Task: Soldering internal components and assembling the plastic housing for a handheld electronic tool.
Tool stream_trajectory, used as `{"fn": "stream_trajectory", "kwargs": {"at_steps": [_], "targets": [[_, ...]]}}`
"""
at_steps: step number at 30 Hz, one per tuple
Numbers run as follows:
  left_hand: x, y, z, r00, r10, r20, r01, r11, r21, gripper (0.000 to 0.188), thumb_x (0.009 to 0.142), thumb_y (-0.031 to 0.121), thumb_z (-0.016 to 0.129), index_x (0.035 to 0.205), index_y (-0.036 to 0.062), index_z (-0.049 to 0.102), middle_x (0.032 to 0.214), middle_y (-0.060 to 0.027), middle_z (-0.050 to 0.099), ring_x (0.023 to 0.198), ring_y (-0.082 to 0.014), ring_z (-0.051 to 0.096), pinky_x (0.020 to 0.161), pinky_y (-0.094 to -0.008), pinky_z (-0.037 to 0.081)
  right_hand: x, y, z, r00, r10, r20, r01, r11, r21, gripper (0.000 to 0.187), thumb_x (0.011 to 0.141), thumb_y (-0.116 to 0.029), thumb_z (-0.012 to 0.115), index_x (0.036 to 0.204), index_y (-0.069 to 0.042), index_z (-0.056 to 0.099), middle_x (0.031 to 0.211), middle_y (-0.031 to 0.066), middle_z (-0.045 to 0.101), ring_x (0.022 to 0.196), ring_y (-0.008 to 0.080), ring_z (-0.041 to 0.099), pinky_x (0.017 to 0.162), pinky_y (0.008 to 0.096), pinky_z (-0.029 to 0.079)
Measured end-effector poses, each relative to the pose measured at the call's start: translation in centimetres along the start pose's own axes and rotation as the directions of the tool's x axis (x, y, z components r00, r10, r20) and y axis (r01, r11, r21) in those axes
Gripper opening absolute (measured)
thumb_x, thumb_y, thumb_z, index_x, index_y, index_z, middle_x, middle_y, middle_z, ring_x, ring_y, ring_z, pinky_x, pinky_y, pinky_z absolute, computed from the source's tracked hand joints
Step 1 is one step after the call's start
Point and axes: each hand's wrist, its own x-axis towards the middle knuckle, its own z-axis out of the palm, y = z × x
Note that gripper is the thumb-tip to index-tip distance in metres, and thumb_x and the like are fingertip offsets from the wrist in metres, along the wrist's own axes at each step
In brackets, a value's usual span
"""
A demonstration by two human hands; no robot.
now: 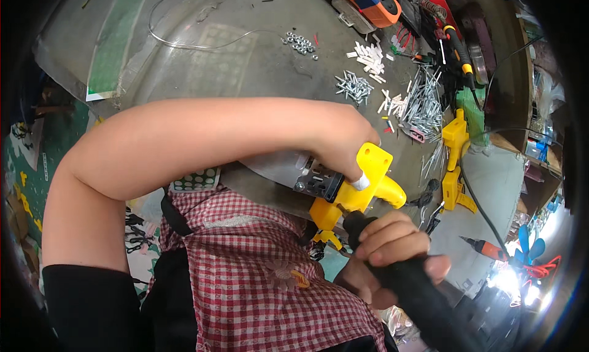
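My left hand (348,140) reaches across from the left and is closed on a yellow plastic housing (368,158), with a white wrap on one finger. The housing has round holes at its top and a rounded knob-like arm on its right side. A black slotted part (319,181) lies against its left side. In my right hand (392,244) is a black power screwdriver (423,290), held at a slant. Its bit meets the lower part of the housing; whether a screw sits under the tip is too small to tell.
Piles of long screws (425,100), short screws (354,87), nuts (299,43) and white sleeves (369,60) lie on the grey table (270,76). More yellow parts (455,137) lie at the right. A soldering iron (459,48) and an orange power strip (374,1) sit at the back right.
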Motion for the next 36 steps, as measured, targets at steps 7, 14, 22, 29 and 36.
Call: {"fn": "stream_trajectory", "kwargs": {"at_steps": [7, 14, 22, 29, 36], "targets": [[-0.4, 0.2, 0.7, 0.991, -0.111, -0.074, 0.112, 0.994, 0.006, 0.062, 0.070, 0.046, 0.071, 0.120, 0.0135, 0.057, 0.101, -0.0148, 0.066, 0.095, -0.0330, 0.062, 0.081, -0.0426, 0.049, 1.1, 0.6, 0.3, 0.990, -0.122, 0.068, 0.129, 0.984, -0.122, 0.079, 0.080, -0.039, 0.070, 0.137, -0.009, 0.025, 0.075, 0.0102, 0.060, 0.056, 0.0234, 0.059, 0.052, 0.0332, 0.050], [-0.7, 0.2, 1.2, 0.994, -0.024, -0.105, 0.028, 0.999, 0.032, 0.068, 0.071, 0.043, 0.072, 0.129, 0.0161, 0.050, 0.090, -0.0204, 0.062, 0.086, -0.0387, 0.061, 0.077, -0.0446, 0.048, 5.8, -1.0, -1.1, 0.954, -0.002, -0.300, -0.018, 0.998, -0.064, 0.023, 0.083, -0.023, 0.061, 0.083, -0.001, 0.053, 0.072, 0.0125, 0.060, 0.072, 0.0281, 0.060, 0.061, 0.0347, 0.048], [-0.7, 0.0, 0.8, 0.997, -0.053, -0.064, 0.053, 0.999, 0.002, 0.067, 0.071, 0.044, 0.071, 0.129, 0.0181, 0.049, 0.090, -0.0191, 0.062, 0.082, -0.0368, 0.062, 0.073, -0.0437, 0.049, 6.4, 2.5, -1.6, 0.965, 0.012, -0.261, -0.029, 0.998, -0.061, 0.073, 0.080, -0.043, 0.069, 0.131, -0.011, 0.029, 0.074, 0.0073, 0.055, 0.055, 0.0204, 0.056, 0.053, 0.0327, 0.046], [-0.5, 1.0, 0.0, 0.995, -0.074, -0.072, 0.075, 0.997, 0.005, 0.054, 0.072, 0.040, 0.068, 0.119, 0.0138, 0.057, 0.086, -0.0156, 0.067, 0.083, -0.0337, 0.064, 0.075, -0.0427, 0.050, 7.5, 3.7, -2.8, 0.997, -0.026, -0.066, 0.030, 0.998, 0.049, 0.059, 0.078, -0.044, 0.071, 0.113, -0.010, 0.037, 0.071, 0.0069, 0.058, 0.052, 0.0202, 0.055, 0.051, 0.0337, 0.047], [-0.1, 2.2, -0.1, 0.976, -0.217, -0.001, 0.216, 0.972, 0.097, 0.049, 0.074, 0.039, 0.065, 0.116, 0.0143, 0.059, 0.090, -0.0157, 0.067, 0.084, -0.0318, 0.065, 0.075, -0.0411, 0.051, 7.2, 2.8, -2.7, 0.995, 0.096, -0.039, -0.093, 0.992, 0.080, 0.066, 0.080, -0.029, 0.070, 0.131, -0.011, 0.032, 0.073, 0.0105, 0.058, 0.062, 0.0243, 0.056, 0.059, 0.0359, 0.047]]}}
